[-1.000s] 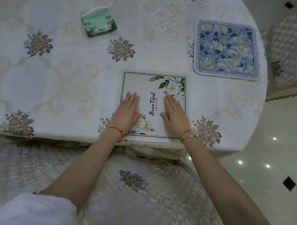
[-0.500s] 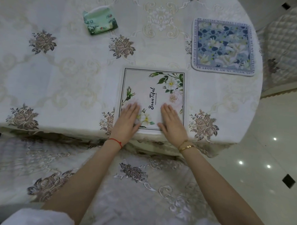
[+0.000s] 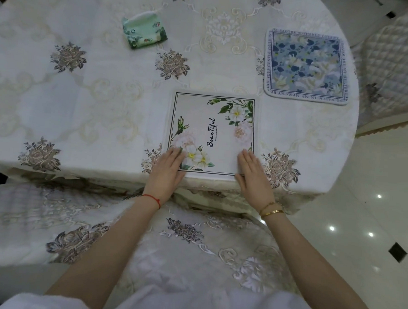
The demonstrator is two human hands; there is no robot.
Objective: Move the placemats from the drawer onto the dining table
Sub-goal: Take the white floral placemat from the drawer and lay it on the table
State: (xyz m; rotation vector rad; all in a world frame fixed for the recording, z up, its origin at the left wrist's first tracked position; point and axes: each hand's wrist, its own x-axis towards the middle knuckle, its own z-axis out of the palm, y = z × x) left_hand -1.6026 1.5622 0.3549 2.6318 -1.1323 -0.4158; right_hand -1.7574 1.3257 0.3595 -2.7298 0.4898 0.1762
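Far out at 11 o'clock on the worktop [image 3: 59, 115] lies a small green tissue pack [image 3: 144, 32], which has no part in the job. Near the close edge, at about 6 o'clock, the left hand [image 3: 166, 173] lies flat, fingers straight and together, on the near left corner of the white flower placemat [image 3: 212, 133]. It holds nothing; it only presses. This mat lies flat on the cloth, its near side right at the worktop's rim. The right hand [image 3: 253, 176] does the same on the near right corner, flat and straight, gripping nothing. Out at 2 o'clock, the blue flower placemat [image 3: 306, 66] lies flat too, just beside the white one but not touching it.

So two mats look set down, and the white one seems to be getting a last smoothing. The drawer cannot be seen, so I cannot tell if more mats wait there.
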